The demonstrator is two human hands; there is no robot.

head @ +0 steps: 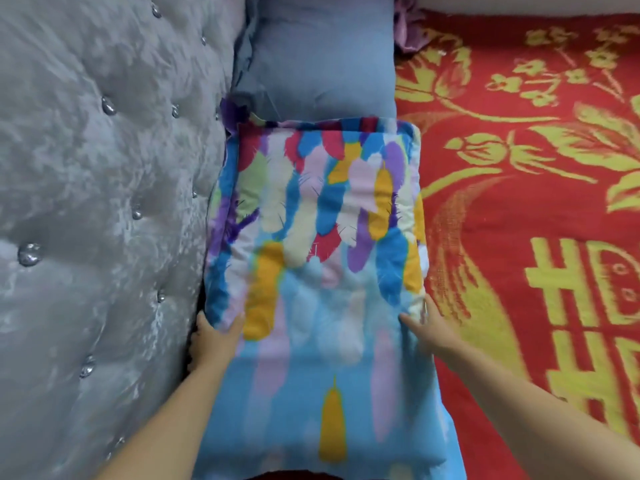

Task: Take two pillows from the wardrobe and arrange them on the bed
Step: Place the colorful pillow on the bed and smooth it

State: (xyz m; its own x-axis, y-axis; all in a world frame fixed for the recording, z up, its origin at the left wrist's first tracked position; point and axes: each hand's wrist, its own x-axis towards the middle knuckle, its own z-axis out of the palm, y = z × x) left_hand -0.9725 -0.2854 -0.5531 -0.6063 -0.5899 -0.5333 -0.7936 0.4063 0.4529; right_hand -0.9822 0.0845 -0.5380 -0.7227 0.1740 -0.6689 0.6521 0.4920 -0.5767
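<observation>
— Against the tufted headboard (104,202), the feathered pillow (318,216) butts the blue pillow (322,64). Left hand (211,337) and right hand (426,327) pinch its near corners.

— If they shove unevenly, I reckon it skews off the headboard onto the red blanket (536,237).

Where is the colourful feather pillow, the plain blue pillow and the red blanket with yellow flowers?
Colourful feather-print pillow (322,209): head view, middle of its top face.
Plain blue-grey fabric pillow (322,60): head view, centre of its smooth front.
Red woven blanket with yellow flower pattern (519,188): head view, bare red patch.
</observation>
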